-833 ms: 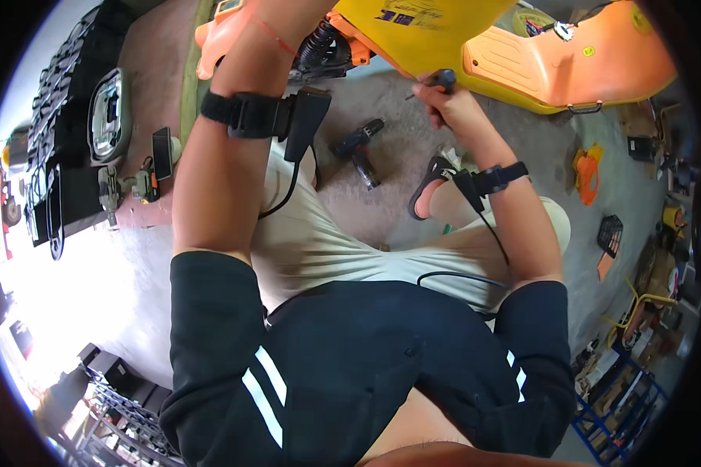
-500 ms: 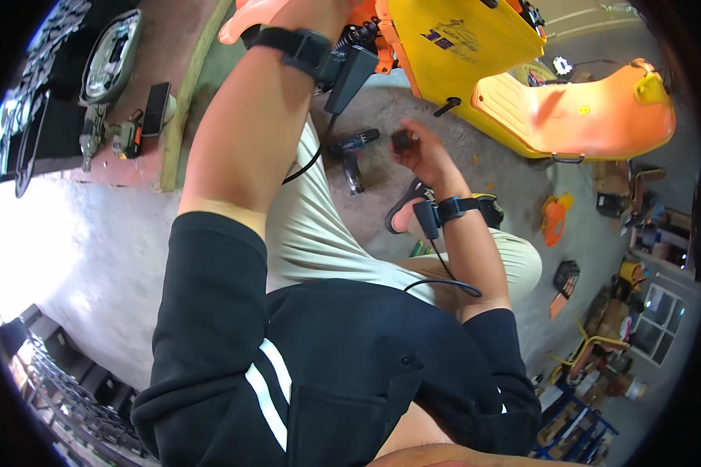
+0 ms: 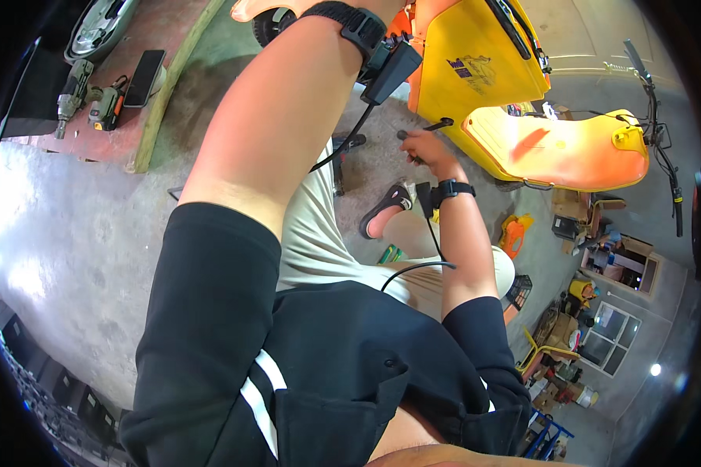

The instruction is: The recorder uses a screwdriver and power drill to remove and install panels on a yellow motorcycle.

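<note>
A yellow and orange scooter stands ahead of me, with a black peg jutting from its lower side. My right hand is beside that peg, fingers curled round a small black round-ended piece whose kind I cannot make out. My left forearm reaches up past the top edge toward the scooter's orange front, and the left hand is out of the picture. A black cordless drill lies on the floor, partly hidden by my left forearm and knee.
At the upper left, a reddish board carries a phone and two power tools, edged by a wooden beam. An orange part and a black crate lie beyond my right knee. Black handlebars stand at the upper right.
The view has shifted. My right hand has moved close to the scooter's peg, and its fingers are more closed. My left forearm has moved right, covering more of the drill.
</note>
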